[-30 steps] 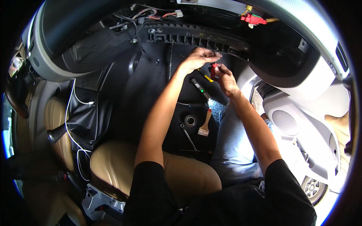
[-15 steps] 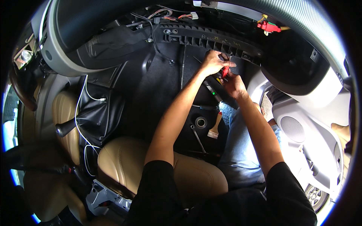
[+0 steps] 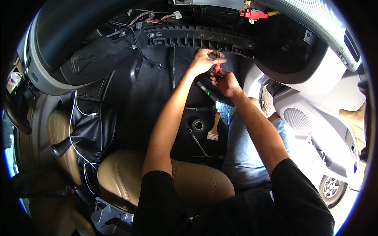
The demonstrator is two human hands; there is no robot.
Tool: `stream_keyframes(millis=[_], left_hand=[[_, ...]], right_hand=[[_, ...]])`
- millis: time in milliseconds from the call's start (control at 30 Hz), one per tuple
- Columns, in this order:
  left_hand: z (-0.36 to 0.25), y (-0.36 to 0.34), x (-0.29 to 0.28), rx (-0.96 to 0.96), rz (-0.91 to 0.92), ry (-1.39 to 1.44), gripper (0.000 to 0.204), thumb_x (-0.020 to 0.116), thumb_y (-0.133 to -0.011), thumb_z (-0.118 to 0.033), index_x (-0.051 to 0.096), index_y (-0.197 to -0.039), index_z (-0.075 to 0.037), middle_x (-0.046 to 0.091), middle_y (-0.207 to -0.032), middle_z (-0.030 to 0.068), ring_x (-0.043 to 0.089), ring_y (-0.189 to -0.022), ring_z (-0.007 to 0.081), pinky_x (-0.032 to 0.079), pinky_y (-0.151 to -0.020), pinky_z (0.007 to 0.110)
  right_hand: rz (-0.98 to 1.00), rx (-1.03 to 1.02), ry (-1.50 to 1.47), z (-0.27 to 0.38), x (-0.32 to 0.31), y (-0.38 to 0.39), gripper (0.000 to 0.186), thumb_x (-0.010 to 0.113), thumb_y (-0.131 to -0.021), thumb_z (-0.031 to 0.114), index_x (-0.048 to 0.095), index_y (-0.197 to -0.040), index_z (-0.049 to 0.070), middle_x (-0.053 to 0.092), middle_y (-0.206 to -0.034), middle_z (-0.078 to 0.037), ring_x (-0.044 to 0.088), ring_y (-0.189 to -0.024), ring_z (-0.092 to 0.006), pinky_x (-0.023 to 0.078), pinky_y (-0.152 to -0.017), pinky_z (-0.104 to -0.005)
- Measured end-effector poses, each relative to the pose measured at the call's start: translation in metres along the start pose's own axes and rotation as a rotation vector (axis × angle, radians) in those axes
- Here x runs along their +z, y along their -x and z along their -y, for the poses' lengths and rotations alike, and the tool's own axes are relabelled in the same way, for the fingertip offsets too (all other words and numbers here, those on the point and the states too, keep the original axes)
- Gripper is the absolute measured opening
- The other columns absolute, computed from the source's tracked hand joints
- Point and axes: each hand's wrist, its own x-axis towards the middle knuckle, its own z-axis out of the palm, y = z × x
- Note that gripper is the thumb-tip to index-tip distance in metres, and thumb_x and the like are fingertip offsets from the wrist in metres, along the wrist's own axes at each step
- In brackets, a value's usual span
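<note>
Both my hands are together just below a long black ribbed plastic beam [image 3: 197, 39] under the dashboard. My right hand [image 3: 228, 84] is closed around a small red-handled tool [image 3: 217, 69], whose exact kind I cannot make out. My left hand [image 3: 202, 63] is closed in a pinch at the tool's upper end, its fingertips near the beam's lower edge; whatever lies in them is too small to see. Below the hands lies a black flashlight [image 3: 205, 91] with a green light on it.
On the dark floor lie a tape roll [image 3: 198, 126], a paintbrush [image 3: 213, 130] and a wrench [image 3: 198, 143]. Loose wires with connectors [image 3: 177, 15] and a red connector [image 3: 254, 14] hang above. Tan seats [image 3: 126, 177], a gear lever [image 3: 62, 149] and a white cable [image 3: 71, 129] are left.
The view has shifted, so the surroundings appear further left. Both hands stay close together below the beam, with the red-handled tool still between them.
</note>
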Motion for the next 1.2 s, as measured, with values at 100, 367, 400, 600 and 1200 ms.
stream_keyframes(millis=[100,367,400,600,1200], left_hand=[[0.000,0.000,-0.003,0.096,0.100,0.048,0.017,0.070,-0.091,-0.010,0.073,-0.101,0.004,0.076,-0.096,0.0108,0.071,-0.091,0.0162,0.055,-0.082,0.027],[0.010,-0.001,-0.002,0.021,-0.121,0.014,0.036,0.091,-0.072,-0.023,0.068,-0.086,0.001,0.066,-0.066,0.0052,0.059,-0.056,0.0081,0.049,-0.053,0.025],[0.009,0.000,-0.002,0.012,-0.113,0.024,0.034,0.091,-0.072,-0.022,0.068,-0.085,0.000,0.067,-0.068,0.0057,0.061,-0.060,0.0084,0.050,-0.056,0.025],[0.005,0.000,0.001,0.037,-0.113,-0.082,0.034,0.092,-0.070,-0.022,0.070,-0.084,0.000,0.071,-0.075,0.0070,0.065,-0.067,0.0112,0.053,-0.065,0.027],[0.002,-0.001,-0.003,0.091,0.038,0.030,0.020,0.082,-0.081,-0.015,0.074,-0.091,0.001,0.075,-0.091,0.0082,0.070,-0.085,0.0138,0.055,-0.083,0.028]], right_hand=[[-0.083,-0.020,0.013,-0.001,-0.007,-0.006,0.026,0.047,-0.101,0.029,0.056,-0.111,0.007,0.063,-0.100,-0.012,0.058,-0.083,-0.0232,0.050,-0.079,-0.0381],[-0.022,0.026,0.064,-0.001,0.006,0.005,0.021,0.043,-0.103,0.024,0.056,-0.111,0.009,0.064,-0.104,-0.010,0.062,-0.094,-0.0249,0.050,-0.080,-0.0394],[-0.031,0.023,0.082,-0.001,0.007,0.006,0.021,0.042,-0.103,0.023,0.056,-0.112,0.009,0.064,-0.105,-0.010,0.062,-0.094,-0.0251,0.051,-0.080,-0.0395],[-0.037,0.082,-0.016,-0.003,-0.006,-0.008,0.019,0.041,-0.103,0.021,0.053,-0.111,0.009,0.065,-0.104,-0.012,0.064,-0.090,-0.0251,0.052,-0.083,-0.0390],[0.039,0.153,0.019,-0.003,-0.011,-0.008,0.029,0.042,-0.104,0.033,0.058,-0.102,0.009,0.058,-0.080,-0.001,0.045,-0.062,-0.0147,0.042,-0.062,-0.0269]])
